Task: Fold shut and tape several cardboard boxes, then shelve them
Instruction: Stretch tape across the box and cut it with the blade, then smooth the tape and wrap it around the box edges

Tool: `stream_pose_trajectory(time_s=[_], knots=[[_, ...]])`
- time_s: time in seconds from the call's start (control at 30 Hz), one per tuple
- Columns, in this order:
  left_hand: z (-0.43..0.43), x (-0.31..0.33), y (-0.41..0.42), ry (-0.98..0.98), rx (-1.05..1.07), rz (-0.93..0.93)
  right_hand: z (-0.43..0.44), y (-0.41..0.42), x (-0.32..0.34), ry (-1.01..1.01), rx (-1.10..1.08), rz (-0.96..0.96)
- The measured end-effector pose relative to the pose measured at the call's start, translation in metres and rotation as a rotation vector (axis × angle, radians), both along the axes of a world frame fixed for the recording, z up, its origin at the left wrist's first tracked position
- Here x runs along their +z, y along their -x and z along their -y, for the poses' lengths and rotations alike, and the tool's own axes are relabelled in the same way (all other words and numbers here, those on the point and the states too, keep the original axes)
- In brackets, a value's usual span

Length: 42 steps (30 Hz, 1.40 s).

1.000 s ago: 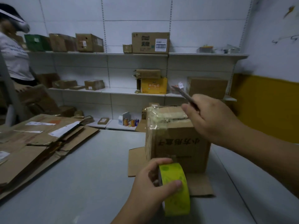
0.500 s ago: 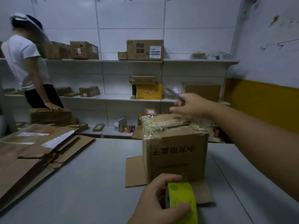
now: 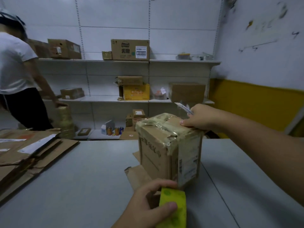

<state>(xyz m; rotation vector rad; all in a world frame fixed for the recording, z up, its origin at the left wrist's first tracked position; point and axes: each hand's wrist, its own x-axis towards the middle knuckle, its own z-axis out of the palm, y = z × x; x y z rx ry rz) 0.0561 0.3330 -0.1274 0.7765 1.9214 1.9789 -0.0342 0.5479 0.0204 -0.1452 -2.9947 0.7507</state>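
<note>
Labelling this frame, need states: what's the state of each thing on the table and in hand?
cardboard box: upright on the table, flaps shut, top taped.
tape roll: gripped by left hand beside the box.
slim tool: held in right hand, which rests on the box top.
flattened cartons: stacked flat, table's left.

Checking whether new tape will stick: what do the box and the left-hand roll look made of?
Box: matte brown cardboard, its top covered in glossy, wrinkled clear tape. Roll in the left hand: smooth yellow-green tape, likely plastic film.
</note>
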Motion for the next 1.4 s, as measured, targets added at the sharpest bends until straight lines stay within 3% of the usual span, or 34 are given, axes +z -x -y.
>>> stream_pose_trajectory(time_s=[0.07, 0.2, 0.33, 0.47, 0.53, 0.6, 0.73, 0.8, 0.87, 0.9, 0.97, 1.4], knots=[[-0.009, -0.001, -0.011, -0.002, 0.014, -0.007, -0.002, -0.013, -0.006, 0.012, 0.003, -0.036], [-0.031, 0.001, -0.032, -0.041, 0.037, -0.085, -0.006, -0.028, -0.011, 0.481, -0.042, 0.057], [-0.054, 0.001, -0.034, -0.047, 0.109, -0.142, 0.003, -0.034, -0.019, 0.673, -0.005, 0.076], [-0.065, -0.004, -0.027, -0.059, 0.230, -0.025, -0.029, -0.048, -0.041, 0.297, -0.087, -0.190], [-0.068, -0.004, -0.028, -0.052, 0.286, -0.033, -0.063, -0.060, -0.083, -0.093, -0.092, -0.233], [-0.072, -0.001, -0.027, -0.107, 0.376, 0.018, -0.091, -0.073, -0.132, -0.442, -0.093, -0.151], [-0.080, 0.012, -0.030, -0.223, 0.456, 0.140, -0.109, -0.083, -0.170, -0.569, -0.079, -0.075], [-0.081, 0.016, -0.032, -0.205, 0.453, 0.145, -0.099, -0.087, -0.162, -0.419, -0.038, -0.207], [-0.083, 0.020, -0.034, -0.194, 0.441, 0.146, -0.075, -0.098, -0.143, 0.077, 0.084, -0.283], [-0.083, 0.021, -0.036, -0.188, 0.440, 0.142, -0.061, -0.103, -0.133, 0.308, 0.160, -0.243], [-0.084, 0.022, -0.038, -0.177, 0.445, 0.124, -0.040, -0.111, -0.121, 0.530, 0.262, -0.133], [-0.082, 0.033, -0.039, 0.021, 0.441, 0.065, -0.026, -0.129, -0.133, 0.468, 0.294, -0.457]])
